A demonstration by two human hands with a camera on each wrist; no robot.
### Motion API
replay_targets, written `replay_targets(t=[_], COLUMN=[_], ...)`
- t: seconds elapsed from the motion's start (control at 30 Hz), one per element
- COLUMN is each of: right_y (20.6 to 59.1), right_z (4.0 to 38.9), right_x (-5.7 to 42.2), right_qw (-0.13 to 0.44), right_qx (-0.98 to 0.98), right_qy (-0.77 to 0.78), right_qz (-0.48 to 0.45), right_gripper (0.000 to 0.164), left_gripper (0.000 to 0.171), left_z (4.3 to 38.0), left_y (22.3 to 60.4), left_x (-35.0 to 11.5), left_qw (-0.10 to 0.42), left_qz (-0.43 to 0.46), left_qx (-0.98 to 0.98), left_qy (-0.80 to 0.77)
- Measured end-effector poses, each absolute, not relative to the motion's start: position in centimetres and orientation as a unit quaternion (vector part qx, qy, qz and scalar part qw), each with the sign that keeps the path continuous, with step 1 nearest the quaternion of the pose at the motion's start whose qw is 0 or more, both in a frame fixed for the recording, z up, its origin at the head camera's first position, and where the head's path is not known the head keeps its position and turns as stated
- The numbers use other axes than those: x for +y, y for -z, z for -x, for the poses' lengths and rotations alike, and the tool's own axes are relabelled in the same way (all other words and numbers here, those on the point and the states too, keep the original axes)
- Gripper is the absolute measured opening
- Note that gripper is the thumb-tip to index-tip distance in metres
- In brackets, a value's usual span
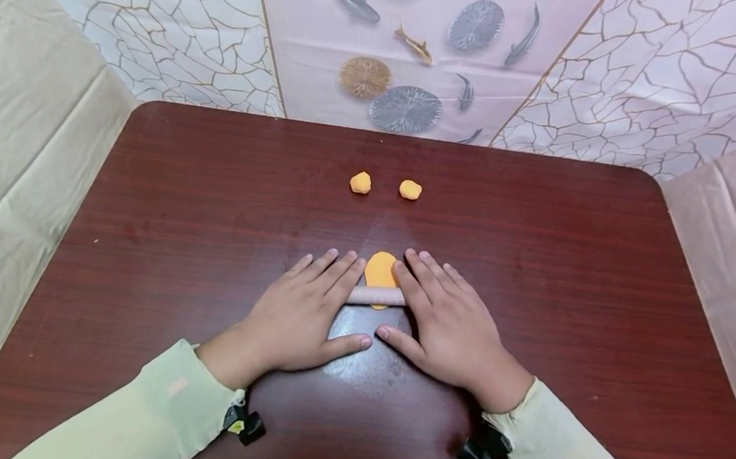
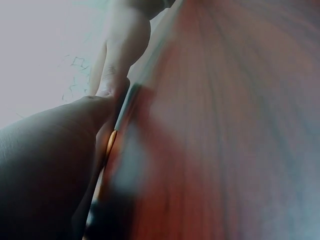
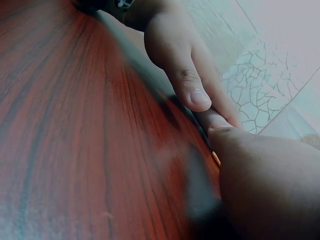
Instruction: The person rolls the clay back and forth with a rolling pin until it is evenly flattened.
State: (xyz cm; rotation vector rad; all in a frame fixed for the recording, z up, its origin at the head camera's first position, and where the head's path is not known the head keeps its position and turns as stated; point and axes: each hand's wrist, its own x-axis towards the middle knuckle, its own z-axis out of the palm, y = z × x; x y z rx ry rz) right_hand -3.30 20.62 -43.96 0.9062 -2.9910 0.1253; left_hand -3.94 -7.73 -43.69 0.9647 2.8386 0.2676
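Observation:
A thin wooden rolling pin (image 1: 375, 296) lies across a flattened orange piece of dough (image 1: 380, 269) on the dark red wooden table (image 1: 141, 237). My left hand (image 1: 307, 309) presses flat on the pin's left end, fingers straight. My right hand (image 1: 446, 318) presses flat on its right end the same way. The two thumbs nearly meet below the pin. In the left wrist view a sliver of orange dough (image 2: 111, 142) shows under the palm. The right wrist view shows the left hand's thumb (image 3: 187, 82) and a speck of dough (image 3: 216, 158).
Two small orange dough balls (image 1: 361, 182) (image 1: 410, 189) sit side by side farther back on the table. Patterned cloth (image 1: 412, 49) hangs behind, and beige cloth panels (image 1: 9, 151) flank both sides.

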Motion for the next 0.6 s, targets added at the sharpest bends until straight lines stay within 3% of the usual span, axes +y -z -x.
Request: replay_targets(t=[0.6], right_y=[43.8], right_z=[4.3], right_x=[20.5], right_qw=[-0.007], right_qx=[-0.958], right_qy=[-0.04], right_qz=[-0.284], right_gripper=[0.101], left_gripper=[0.109], left_z=[5.1], left_y=[43.5], left_x=[-7.6], left_qw=[0.068], left_qz=[-0.314], left_qx=[0.943], left_qy=[-0.087])
